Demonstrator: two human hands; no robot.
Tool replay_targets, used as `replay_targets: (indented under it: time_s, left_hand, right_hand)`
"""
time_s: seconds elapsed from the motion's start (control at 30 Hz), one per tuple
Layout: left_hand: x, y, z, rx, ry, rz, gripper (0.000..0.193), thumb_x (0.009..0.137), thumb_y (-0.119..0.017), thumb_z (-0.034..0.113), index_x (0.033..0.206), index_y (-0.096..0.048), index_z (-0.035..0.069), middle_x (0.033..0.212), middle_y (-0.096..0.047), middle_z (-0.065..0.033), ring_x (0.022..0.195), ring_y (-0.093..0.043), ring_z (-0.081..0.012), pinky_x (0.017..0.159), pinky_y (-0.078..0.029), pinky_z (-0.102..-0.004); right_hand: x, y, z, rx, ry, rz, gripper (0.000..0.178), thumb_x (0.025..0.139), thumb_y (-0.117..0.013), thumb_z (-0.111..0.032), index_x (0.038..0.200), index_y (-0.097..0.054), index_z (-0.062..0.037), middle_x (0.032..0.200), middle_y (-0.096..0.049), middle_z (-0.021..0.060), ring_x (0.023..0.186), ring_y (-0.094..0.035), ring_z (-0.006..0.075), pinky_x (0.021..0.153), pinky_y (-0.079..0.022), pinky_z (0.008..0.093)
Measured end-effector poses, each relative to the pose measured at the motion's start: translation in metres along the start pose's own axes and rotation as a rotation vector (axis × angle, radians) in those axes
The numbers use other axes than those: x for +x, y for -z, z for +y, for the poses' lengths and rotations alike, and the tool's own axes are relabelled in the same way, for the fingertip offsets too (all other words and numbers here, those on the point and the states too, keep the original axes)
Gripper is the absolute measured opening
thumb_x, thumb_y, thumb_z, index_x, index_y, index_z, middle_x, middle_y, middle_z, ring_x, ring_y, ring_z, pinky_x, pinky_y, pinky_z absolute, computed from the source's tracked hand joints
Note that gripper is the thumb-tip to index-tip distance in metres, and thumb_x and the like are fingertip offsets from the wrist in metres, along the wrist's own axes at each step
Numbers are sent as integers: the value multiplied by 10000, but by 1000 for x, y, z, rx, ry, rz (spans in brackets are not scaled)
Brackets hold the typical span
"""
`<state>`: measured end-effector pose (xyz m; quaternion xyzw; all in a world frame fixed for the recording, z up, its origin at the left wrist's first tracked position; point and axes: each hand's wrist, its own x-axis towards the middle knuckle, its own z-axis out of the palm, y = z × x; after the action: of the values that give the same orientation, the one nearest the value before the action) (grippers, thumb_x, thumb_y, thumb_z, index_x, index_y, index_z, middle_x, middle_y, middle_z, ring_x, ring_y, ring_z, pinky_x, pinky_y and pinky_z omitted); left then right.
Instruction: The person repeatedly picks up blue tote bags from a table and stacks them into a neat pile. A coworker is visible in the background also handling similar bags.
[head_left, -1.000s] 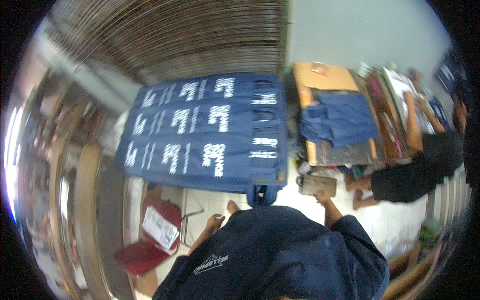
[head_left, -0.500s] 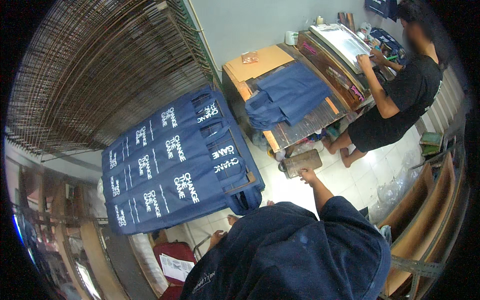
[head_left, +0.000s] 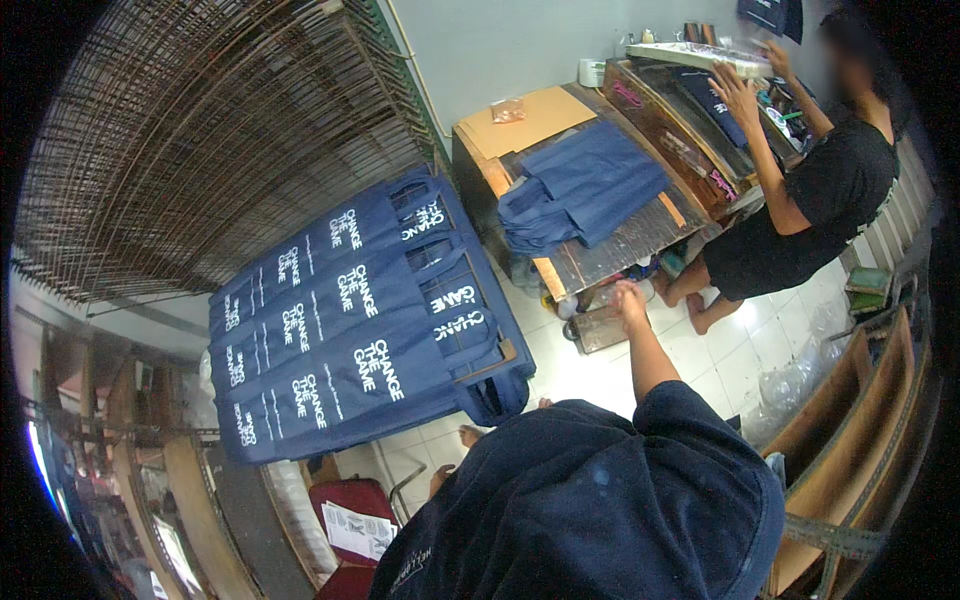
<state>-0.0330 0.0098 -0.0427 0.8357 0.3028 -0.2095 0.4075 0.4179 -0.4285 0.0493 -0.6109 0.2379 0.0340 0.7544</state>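
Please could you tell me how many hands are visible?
4: wearer's right hand by the brown box; left hand, partly hidden, near the maroon chair; co-worker's nearer hand and farther hand, beside the white-framed screen.

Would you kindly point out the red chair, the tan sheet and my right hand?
Red chair (head_left: 345, 493): head view, bare upper part.
Tan sheet (head_left: 535, 124): head view, bare middle.
Right hand (head_left: 630, 306): head view, hand's middle.

Left hand (head_left: 441, 479) mostly hidden, apparently by the navy shirt (head_left: 580, 490), its grip unclear.
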Motion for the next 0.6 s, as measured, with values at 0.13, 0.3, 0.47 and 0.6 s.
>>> replay_targets:
  time_s: [0.13,0.3,0.47,0.6]
  left_hand:
    - [-4,-1,-14,-34,9,1,433,774,-621,357,1052,-549,33,780,-656,-136,696,-629,-206,643,-484,-316]
    - [-16,11,-9,-106,42,25,417,774,-624,338,1045,-553,29,778,-657,-137,684,-627,-195,631,-483,-311]
    - [-25,31,10,-72,57,69,403,759,-645,335,1004,-584,20,791,-654,-147,699,-626,-185,619,-482,-306]
    - [-32,26,27,-298,-157,329,376,760,-650,321,977,-599,17,800,-645,-135,719,-621,-182,621,-479,-295]
  right_hand:
    - [5,-9,-53,182,-77,90,371,799,-566,-421,1029,-512,-135,834,-569,5,698,-542,144,562,-405,335]
    - [28,0,-97,480,-79,170,717,747,-488,-645,1225,-401,-118,1108,-503,71,938,-501,203,778,-383,379]
    - [22,-6,-141,736,0,92,981,686,-431,-753,1328,-255,-32,1330,-349,129,1197,-378,282,964,-293,462]
    - [18,-18,-153,906,45,-35,1117,625,-397,-814,1359,-149,-9,1388,-265,141,1256,-305,312,1008,-235,498]
